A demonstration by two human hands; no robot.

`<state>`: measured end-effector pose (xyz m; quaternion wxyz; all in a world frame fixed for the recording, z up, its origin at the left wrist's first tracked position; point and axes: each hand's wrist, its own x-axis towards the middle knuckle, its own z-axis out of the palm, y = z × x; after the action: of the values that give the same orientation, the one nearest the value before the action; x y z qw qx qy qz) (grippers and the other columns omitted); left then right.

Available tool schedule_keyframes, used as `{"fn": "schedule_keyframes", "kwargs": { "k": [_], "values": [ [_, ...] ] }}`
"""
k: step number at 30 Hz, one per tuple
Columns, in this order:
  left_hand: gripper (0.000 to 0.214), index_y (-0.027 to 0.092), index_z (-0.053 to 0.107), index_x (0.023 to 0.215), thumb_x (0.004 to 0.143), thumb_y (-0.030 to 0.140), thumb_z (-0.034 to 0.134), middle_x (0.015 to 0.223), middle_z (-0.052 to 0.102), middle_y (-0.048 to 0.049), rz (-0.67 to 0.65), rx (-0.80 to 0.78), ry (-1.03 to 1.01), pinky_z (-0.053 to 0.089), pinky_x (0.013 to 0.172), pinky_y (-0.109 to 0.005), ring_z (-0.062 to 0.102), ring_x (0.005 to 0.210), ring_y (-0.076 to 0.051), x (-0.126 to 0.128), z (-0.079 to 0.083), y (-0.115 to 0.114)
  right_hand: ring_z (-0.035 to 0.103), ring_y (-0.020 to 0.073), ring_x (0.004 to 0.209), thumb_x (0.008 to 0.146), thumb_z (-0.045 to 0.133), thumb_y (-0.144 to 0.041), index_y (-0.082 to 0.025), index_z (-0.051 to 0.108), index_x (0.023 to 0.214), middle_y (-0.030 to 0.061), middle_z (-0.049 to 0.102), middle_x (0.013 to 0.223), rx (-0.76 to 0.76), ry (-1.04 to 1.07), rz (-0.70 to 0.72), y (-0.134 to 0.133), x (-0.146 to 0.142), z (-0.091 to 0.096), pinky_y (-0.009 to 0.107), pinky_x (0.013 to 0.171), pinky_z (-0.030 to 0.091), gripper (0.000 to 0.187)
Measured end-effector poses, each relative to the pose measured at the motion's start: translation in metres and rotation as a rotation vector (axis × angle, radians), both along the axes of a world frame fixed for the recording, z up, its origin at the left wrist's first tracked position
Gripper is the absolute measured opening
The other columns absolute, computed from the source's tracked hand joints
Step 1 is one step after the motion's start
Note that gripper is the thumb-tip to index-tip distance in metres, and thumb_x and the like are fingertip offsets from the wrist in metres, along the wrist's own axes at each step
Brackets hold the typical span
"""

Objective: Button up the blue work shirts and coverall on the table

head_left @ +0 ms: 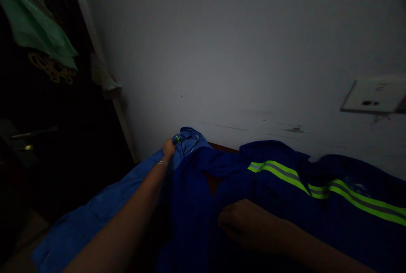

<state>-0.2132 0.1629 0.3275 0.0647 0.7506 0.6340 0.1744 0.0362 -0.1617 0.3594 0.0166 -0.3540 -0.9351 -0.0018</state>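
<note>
At the centre, near the wall, my left hand [169,147] is closed at the upper end of a lighter blue garment [116,194]. A small dark patch with a yellow-green mark shows at its fingertips; I cannot make out what it is. The garment trails down to the lower left beneath my forearm. A dark blue work garment [269,192] with yellow-green and grey reflective stripes [285,173] spreads over the centre and right. My right hand [237,222] is over its near part with fingers curled in. Shadow hides whatever those fingers may hold.
Behind the garments rises a white wall [222,61] with scuff marks and a socket plate [377,97] at right. On the left is a dark door with a metal handle [34,132]. A pale green cloth [41,23] hangs there. A reddish-brown surface [213,183] shows between the garments.
</note>
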Motion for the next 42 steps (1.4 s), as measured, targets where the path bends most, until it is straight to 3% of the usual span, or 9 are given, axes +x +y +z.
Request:
{"fn": "schedule_keyframes", "kwargs": {
  "k": [5,10,14,18,26,34,42],
  "values": [
    [0.034,0.01,0.049,0.107,0.083,0.026,0.029,0.105,0.054,-0.0187,0.25,0.301,-0.229,0.038,0.078,-0.036,0.05,0.099,-0.03,-0.012,0.014,-0.009,0.056,0.0122,0.063,0.08,0.038,-0.018,-0.017,0.059,0.077,0.003,0.063,0.073,0.02,-0.033,-0.028,-0.01,0.004,0.011,0.023,0.054,0.032,0.021],
    [0.028,0.012,0.05,0.099,0.082,0.025,0.033,0.101,0.057,-0.0147,0.238,0.444,-0.32,0.039,0.076,-0.032,0.053,0.094,-0.026,-0.032,0.063,-0.026,0.053,0.0106,0.059,0.079,0.038,-0.017,-0.017,0.059,0.075,0.0023,0.061,0.07,0.056,-0.052,-0.082,-0.027,0.003,0.037,0.022,0.052,0.027,0.021],
    [0.026,0.014,0.051,0.098,0.082,0.028,0.035,0.102,0.058,-0.0108,0.227,0.554,-0.36,0.04,0.078,-0.029,0.053,0.093,-0.022,-0.048,0.116,-0.045,0.052,0.0104,0.061,0.08,0.039,-0.018,-0.018,0.059,0.077,0.0018,0.06,0.07,0.08,-0.042,-0.119,-0.043,0.003,0.064,0.023,0.054,0.027,0.021],
    [0.023,0.015,0.057,0.093,0.079,0.028,0.042,0.092,0.062,-0.0078,0.156,0.791,-0.428,0.042,0.074,-0.026,0.056,0.083,-0.018,-0.064,0.171,-0.066,0.052,0.0111,0.062,0.08,0.04,-0.021,-0.017,0.06,0.08,0.0027,0.06,0.07,0.133,-0.035,-0.18,-0.057,0.01,0.088,0.023,0.055,0.028,0.021],
    [0.021,0.015,0.06,0.087,0.077,0.027,0.046,0.086,0.063,-0.0047,0.042,1.039,-0.484,0.042,0.072,-0.024,0.056,0.078,-0.016,-0.078,0.287,-0.13,0.053,0.0122,0.065,0.078,0.042,-0.022,-0.019,0.062,0.085,0.0034,0.062,0.074,0.207,-0.003,-0.263,-0.084,0.02,0.139,0.024,0.058,0.031,0.022],
    [0.022,0.003,0.056,0.092,0.079,0.019,0.048,0.09,0.06,-0.0057,-0.061,1.243,-0.568,0.037,0.08,-0.026,0.051,0.082,-0.013,-0.074,0.401,-0.19,0.054,0.0123,0.062,0.075,0.044,-0.022,-0.017,0.064,0.09,0.0062,0.064,0.075,0.26,-0.018,-0.408,-0.102,0.037,0.198,0.023,0.055,0.032,0.026],
    [0.02,-0.008,0.048,0.089,0.08,0.01,0.051,0.097,0.057,-0.0095,-0.092,1.413,-0.645,0.032,0.087,-0.03,0.047,0.091,-0.012,-0.073,0.524,-0.246,0.059,0.014,0.066,0.074,0.048,-0.02,-0.014,0.063,0.095,0.0066,0.066,0.075,0.339,0.106,-0.454,-0.098,0.053,0.245,0.024,0.061,0.04,0.027]
  ]
}}
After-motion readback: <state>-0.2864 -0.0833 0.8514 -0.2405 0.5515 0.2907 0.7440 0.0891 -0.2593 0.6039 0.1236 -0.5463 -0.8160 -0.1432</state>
